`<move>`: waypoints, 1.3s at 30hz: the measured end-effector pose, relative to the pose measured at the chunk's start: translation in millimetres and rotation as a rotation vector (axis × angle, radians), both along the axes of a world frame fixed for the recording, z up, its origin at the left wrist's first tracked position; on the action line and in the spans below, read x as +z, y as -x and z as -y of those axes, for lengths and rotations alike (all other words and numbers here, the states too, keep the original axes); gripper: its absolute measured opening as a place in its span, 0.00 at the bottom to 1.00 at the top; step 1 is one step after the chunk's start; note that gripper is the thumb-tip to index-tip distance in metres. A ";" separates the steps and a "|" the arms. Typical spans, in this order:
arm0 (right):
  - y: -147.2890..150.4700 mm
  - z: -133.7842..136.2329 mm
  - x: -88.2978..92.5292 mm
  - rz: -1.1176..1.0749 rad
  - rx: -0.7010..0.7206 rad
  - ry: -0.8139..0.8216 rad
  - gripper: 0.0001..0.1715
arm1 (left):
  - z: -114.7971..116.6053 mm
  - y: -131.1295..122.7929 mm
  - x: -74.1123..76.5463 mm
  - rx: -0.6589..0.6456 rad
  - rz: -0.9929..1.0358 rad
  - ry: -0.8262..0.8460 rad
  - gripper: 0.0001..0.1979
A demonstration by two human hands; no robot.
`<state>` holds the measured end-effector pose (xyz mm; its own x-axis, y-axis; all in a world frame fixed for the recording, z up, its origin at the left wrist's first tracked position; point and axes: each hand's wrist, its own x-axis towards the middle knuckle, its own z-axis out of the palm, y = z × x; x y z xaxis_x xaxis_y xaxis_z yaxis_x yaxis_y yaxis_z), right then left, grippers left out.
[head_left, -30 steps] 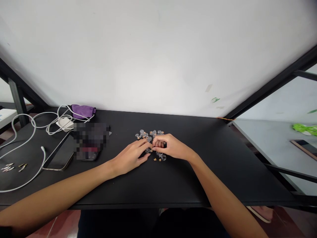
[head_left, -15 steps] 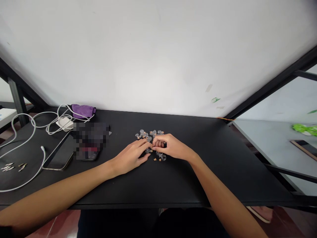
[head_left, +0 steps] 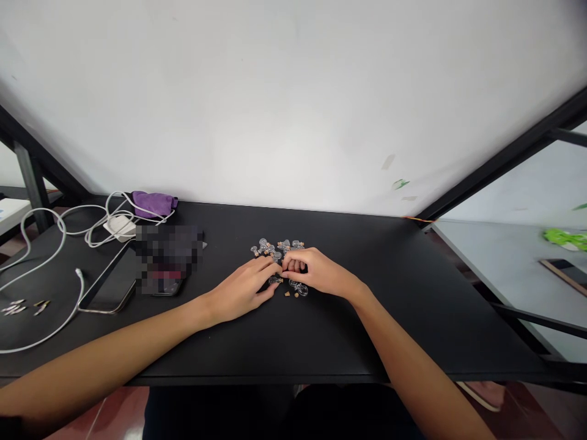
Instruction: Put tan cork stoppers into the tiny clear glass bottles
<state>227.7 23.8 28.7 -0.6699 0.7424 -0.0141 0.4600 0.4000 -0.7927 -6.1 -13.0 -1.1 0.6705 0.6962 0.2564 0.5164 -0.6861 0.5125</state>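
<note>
On the black counter (head_left: 367, 342), our left hand (head_left: 243, 287) and right hand (head_left: 316, 273) curl together over tiny glass bottles (head_left: 275, 247) and cork stoppers (head_left: 291, 294); whether either grip holds one, we cannot tell.

A white charging cable (head_left: 81, 293), purple cloth pouch (head_left: 153, 205) and smartphone (head_left: 112, 281) lie on the black desk (head_left: 321, 342).
</note>
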 end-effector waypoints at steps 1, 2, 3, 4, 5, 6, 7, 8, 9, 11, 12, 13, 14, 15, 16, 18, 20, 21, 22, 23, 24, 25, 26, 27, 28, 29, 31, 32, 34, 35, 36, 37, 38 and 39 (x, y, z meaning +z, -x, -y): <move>-0.1 0.2 -0.3 0.010 0.001 -0.005 0.07 | 0.0 0.0 -0.2 -0.004 -0.002 -0.002 0.07; -0.3 0.3 -0.7 0.018 0.003 -0.008 0.07 | -0.1 0.0 -0.3 -0.007 -0.003 -0.005 0.07; -0.5 0.4 -1.0 0.024 0.005 -0.008 0.07 | -0.1 0.1 -0.4 -0.010 -0.003 -0.006 0.07; -0.6 0.5 -1.4 0.029 0.005 -0.009 0.07 | -0.2 0.1 -0.3 -0.011 -0.004 -0.006 0.07; -0.8 0.5 -1.7 0.035 0.005 -0.011 0.07 | -0.2 0.2 -0.1 -0.013 -0.004 -0.006 0.07; -0.9 0.6 -2.0 0.041 0.004 -0.013 0.07 | -0.2 0.2 0.3 -0.014 -0.005 -0.005 0.08; -1.0 0.7 -2.2 0.046 0.004 -0.016 0.07 | -0.1 0.2 0.7 -0.016 -0.007 -0.005 0.08; -1.1 0.8 -2.3 0.051 0.005 -0.020 0.07 | -0.1 0.2 1.2 -0.017 -0.010 -0.005 0.07; -1.2 0.9 -2.3 0.055 0.005 -0.024 0.07 | -0.1 0.2 1.6 -0.018 -0.013 -0.004 0.07; -1.2 1.2 -1.9 0.062 0.008 -0.030 0.07 | 0.0 0.3 2.2 -0.021 -0.017 -0.004 0.07; -1.2 1.3 -1.7 0.067 0.010 -0.033 0.07 | 0.0 0.3 2.2 -0.022 -0.018 -0.004 0.07; -1.2 1.5 -1.5 0.074 0.011 -0.037 0.07 | -0.1 0.4 2.0 -0.023 -0.019 -0.004 0.07; -1.2 1.6 -1.3 0.082 0.012 -0.040 0.07 | -0.2 0.4 1.7 -0.024 -0.019 -0.005 0.07; -1.3 1.6 -1.1 0.090 0.013 -0.043 0.07 | -0.3 0.4 1.3 -0.025 -0.020 -0.006 0.07; -1.4 1.7 -1.1 0.098 0.013 -0.047 0.07 | -0.4 0.4 0.9 -0.026 -0.019 -0.008 0.07; -1.6 1.7 -1.2 0.109 0.014 -0.056 0.08 | -0.5 0.4 0.0 -0.030 -0.019 -0.014 0.07; -1.8 1.7 -1.2 0.116 0.016 -0.065 0.08 | -0.7 0.4 -0.4 -0.033 -0.020 -0.020 0.08; -1.8 1.7 -1.1 0.119 0.017 -0.069 0.08 | -0.7 0.3 -0.4 -0.035 -0.020 -0.022 0.08; -1.9 1.8 -0.9 0.124 0.019 -0.071 0.08 | -0.7 0.3 -0.3 -0.038 -0.019 -0.024 0.08; -1.9 1.9 -0.6 0.128 0.020 -0.073 0.09 | -0.7 0.3 0.0 -0.040 -0.016 -0.027 0.08; -2.0 2.0 -0.3 0.134 0.022 -0.076 0.09 | -0.7 0.3 0.2 -0.043 -0.013 -0.030 0.08; -2.1 2.1 0.0 0.140 0.021 -0.079 0.09 | -0.6 0.3 0.6 -0.045 -0.010 -0.033 0.08; -2.3 2.2 0.3 0.147 0.020 -0.083 0.09 | -0.5 0.2 0.9 -0.047 -0.009 -0.034 0.08; -2.4 2.3 0.5 0.153 0.019 -0.087 0.09 | -0.4 0.2 1.2 -0.047 -0.012 -0.033 0.08; -2.6 2.5 0.8 0.160 0.018 -0.089 0.09 | -0.2 0.1 1.4 -0.048 -0.018 -0.029 0.08; -2.8 2.6 1.0 0.168 0.018 -0.092 0.08 | -0.1 0.1 1.6 -0.049 -0.024 -0.025 0.08; -3.0 2.9 1.6 0.183 0.020 -0.097 0.08 | -0.1 0.1 1.8 -0.054 -0.034 -0.022 0.09; -3.1 3.0 2.0 0.190 0.021 -0.099 0.08 | -0.1 0.1 1.9 -0.056 -0.038 -0.021 0.09; -3.0 3.4 3.0 0.199 0.021 -0.104 0.08 | -0.2 0.1 2.0 -0.057 -0.044 -0.016 0.08; -2.9 3.6 3.6 0.203 0.020 -0.105 0.07 | -0.3 0.1 2.1 -0.057 -0.046 -0.013 0.08; -2.8 3.9 4.2 0.206 0.020 -0.106 0.07 | -0.4 0.1 2.1 -0.058 -0.047 -0.010 0.09; -2.6 4.3 5.0 0.211 0.020 -0.107 0.07 | -0.5 0.1 2.2 -0.059 -0.046 -0.008 0.09; -2.4 4.7 5.9 0.215 0.020 -0.110 0.07 | -0.5 0.1 2.2 -0.062 -0.046 -0.009 0.09; -2.2 5.1 6.7 0.220 0.019 -0.114 0.07 | -0.5 0.1 2.2 -0.065 -0.044 -0.010 0.09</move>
<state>229.9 18.6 35.4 -0.6740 0.7346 -0.0783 0.6078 0.4912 -0.6239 -6.2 -12.4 1.0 0.7251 0.6483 0.2322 0.4925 -0.7239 0.4831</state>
